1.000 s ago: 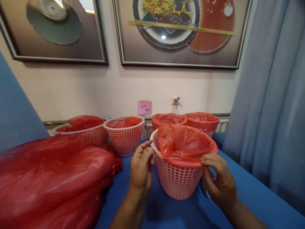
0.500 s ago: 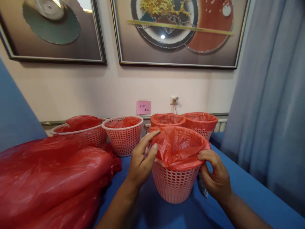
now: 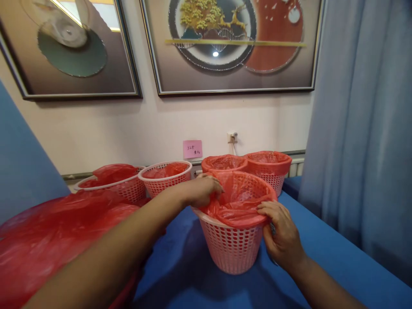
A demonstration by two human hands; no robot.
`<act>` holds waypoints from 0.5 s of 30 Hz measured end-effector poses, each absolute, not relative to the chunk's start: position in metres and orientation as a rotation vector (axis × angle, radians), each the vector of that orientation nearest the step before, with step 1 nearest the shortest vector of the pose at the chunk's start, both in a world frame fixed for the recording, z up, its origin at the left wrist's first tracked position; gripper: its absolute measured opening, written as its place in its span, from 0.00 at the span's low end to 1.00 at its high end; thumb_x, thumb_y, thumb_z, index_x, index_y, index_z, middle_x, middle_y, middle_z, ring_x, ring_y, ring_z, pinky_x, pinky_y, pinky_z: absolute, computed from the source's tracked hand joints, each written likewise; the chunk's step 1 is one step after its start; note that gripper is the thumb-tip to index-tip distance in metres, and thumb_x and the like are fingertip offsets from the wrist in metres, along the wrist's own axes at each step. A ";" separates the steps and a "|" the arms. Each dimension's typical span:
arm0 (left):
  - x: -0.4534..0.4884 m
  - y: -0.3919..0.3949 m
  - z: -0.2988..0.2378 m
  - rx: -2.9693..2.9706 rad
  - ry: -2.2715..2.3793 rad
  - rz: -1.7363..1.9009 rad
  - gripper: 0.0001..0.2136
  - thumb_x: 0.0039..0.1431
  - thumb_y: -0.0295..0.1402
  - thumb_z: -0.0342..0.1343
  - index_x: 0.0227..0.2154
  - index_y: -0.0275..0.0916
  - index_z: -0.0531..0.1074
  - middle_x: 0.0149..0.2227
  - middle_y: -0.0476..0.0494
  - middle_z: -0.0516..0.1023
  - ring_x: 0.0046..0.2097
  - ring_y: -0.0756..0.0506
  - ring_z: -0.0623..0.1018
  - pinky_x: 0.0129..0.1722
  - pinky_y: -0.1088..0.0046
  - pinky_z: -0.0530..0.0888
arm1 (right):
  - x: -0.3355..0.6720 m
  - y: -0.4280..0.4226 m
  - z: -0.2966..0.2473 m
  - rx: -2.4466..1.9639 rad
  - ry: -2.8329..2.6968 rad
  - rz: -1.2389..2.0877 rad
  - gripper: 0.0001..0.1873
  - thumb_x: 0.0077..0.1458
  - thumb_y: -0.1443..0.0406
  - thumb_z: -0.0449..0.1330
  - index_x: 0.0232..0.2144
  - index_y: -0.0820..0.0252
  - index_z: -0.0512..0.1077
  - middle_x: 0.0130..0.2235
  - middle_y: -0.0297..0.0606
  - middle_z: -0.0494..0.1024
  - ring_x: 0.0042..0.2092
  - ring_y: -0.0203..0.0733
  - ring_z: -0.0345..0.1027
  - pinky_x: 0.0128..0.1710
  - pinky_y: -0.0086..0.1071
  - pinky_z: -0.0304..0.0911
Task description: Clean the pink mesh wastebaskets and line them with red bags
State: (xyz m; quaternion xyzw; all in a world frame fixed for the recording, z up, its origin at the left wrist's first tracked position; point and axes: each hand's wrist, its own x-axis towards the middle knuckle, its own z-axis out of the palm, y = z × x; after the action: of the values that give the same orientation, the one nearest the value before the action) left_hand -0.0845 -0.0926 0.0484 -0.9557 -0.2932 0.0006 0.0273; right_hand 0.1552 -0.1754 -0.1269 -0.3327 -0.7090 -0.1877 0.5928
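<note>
A pale pink perforated plastic basket (image 3: 232,246) stands upright on the blue-covered table, lined with a red plastic bag (image 3: 240,210). The bag is folded over the rim at the right and back; at the front left the rim shows bare. My left hand (image 3: 203,191) reaches over the left rim, its fingers closed on the bag's edge there. At the right rim my right hand (image 3: 281,227) grips the folded bag and the basket edge, thumb outside below and fingers on top. Part of a small dark item is hidden behind the right hand.
A big heap of red plastic bags (image 3: 64,240) covers the table's left. Behind stand two white-rimmed baskets (image 3: 165,174) with bags loosely inside, and two baskets (image 3: 268,165) with bags folded over their rims. The blue table (image 3: 328,257) extends right to a curtain (image 3: 350,128).
My left hand has gone from open beside the left rim to closed on the bag over it, its forearm now crossing the heap. The basket has shifted slightly left; my right hand keeps its hold.
</note>
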 end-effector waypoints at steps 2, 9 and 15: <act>-0.092 -0.100 0.052 -2.905 -0.895 -0.107 0.18 0.39 0.13 0.53 0.28 0.41 0.79 0.48 0.46 0.85 0.56 0.35 0.78 0.60 0.49 0.66 | 0.156 -0.177 -0.127 -0.770 -1.641 -0.433 0.24 0.56 0.79 0.51 0.52 0.58 0.68 0.49 0.42 0.76 0.55 0.48 0.70 0.58 0.51 0.64; -0.120 -0.132 0.036 -2.523 -0.751 -1.116 0.11 0.47 0.19 0.53 0.31 0.42 0.69 0.53 0.41 0.80 0.59 0.38 0.75 0.61 0.50 0.69 | 0.161 -0.174 -0.124 -0.775 -1.608 -0.420 0.25 0.57 0.78 0.52 0.54 0.59 0.67 0.49 0.43 0.77 0.54 0.47 0.70 0.57 0.49 0.66; -0.150 -0.150 -0.047 -1.759 -0.714 -1.508 0.10 0.53 0.22 0.61 0.34 0.40 0.69 0.47 0.38 0.78 0.54 0.36 0.77 0.55 0.50 0.73 | 0.165 -0.172 -0.122 -0.793 -1.611 -0.383 0.23 0.58 0.77 0.52 0.54 0.57 0.67 0.49 0.41 0.77 0.52 0.46 0.72 0.55 0.48 0.68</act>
State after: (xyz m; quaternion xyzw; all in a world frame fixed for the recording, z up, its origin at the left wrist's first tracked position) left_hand -0.1503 -0.1497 -0.0466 -0.6794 -0.2759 -0.5825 0.3506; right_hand 0.1651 -0.1723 -0.1220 -0.3432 -0.6970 -0.1655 0.6074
